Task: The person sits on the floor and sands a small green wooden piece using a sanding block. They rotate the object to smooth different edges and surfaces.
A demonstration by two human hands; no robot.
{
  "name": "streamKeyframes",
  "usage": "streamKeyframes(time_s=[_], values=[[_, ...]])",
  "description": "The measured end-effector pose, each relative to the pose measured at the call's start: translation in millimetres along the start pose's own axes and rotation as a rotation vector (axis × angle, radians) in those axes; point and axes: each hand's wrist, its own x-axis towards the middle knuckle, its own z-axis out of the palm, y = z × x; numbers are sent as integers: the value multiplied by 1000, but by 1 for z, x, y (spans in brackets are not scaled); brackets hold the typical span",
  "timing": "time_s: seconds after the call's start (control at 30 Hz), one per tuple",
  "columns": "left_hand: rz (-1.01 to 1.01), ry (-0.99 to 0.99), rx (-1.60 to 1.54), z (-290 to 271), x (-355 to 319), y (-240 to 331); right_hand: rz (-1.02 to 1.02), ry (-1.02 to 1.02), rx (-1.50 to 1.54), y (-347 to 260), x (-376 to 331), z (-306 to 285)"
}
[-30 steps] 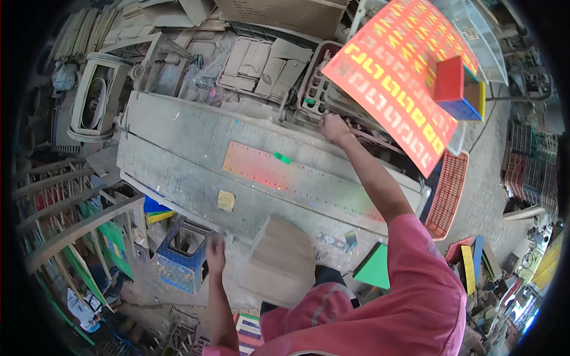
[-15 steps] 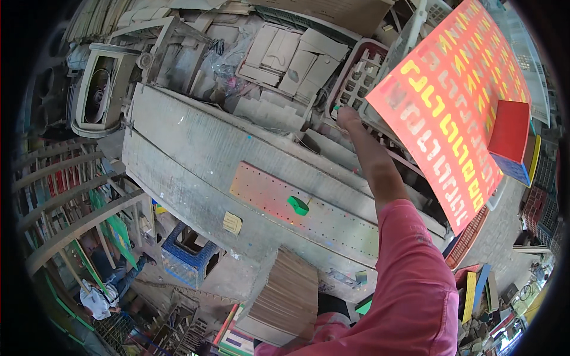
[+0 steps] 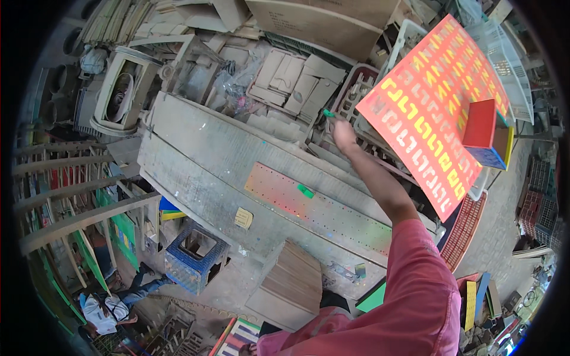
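My right hand (image 3: 344,134) reaches far across the workbench (image 3: 196,142), its fingers closed on a small green piece (image 3: 329,113). It hangs over the near left corner of a dark red crate (image 3: 362,74) of cut shapes. On the bench lies a long perforated board (image 3: 270,184), orange-pink at one end and greenish at the other, with another green piece (image 3: 305,190) on it. At the bottom edge, beside a striped board (image 3: 244,333), a bit of my left hand (image 3: 248,350) shows; its fingers are not clear.
A stack of brown sheets (image 3: 291,276) stands before me. A red panel with yellow markings (image 3: 433,118) slants at the right, bearing a red and blue box (image 3: 480,124). Left of the stack is a blue crate (image 3: 193,258). Another person (image 3: 104,311) sits at lower left.
The whole view has shifted. My right hand has moved a little left, and more of its green piece shows. The green piece on the board now looks smaller and flatter. My left hand edges into view.
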Motion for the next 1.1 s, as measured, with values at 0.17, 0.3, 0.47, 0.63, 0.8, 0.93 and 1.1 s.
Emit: streamKeyframes(time_s=[0.17, 0.3, 0.47, 0.63, 0.8, 0.93, 1.1], values=[[133, -28, -141, -17, 38, 5, -112, 109, 148, -80, -4, -56], [476, -100, -155, 1, -2, 119, -157, 199, 276, -168, -16, -126], [1013, -89, -138, -20, -57, 214, -69, 101, 556, -265, -62, -251], [1386, -321, -417, -36, -162, 250, -58, -35, 971, -401, -184, -364], [1795, -767, -501, -43, -275, 230, -32, -127, 958, -508, -329, -377], [1632, -1074, -691, -61, -318, 184, -60, -132, 972, -589, -434, -352], [1493, -1066, -755, -100, -290, 124, -358, -137, 877, -627, -505, -322]])
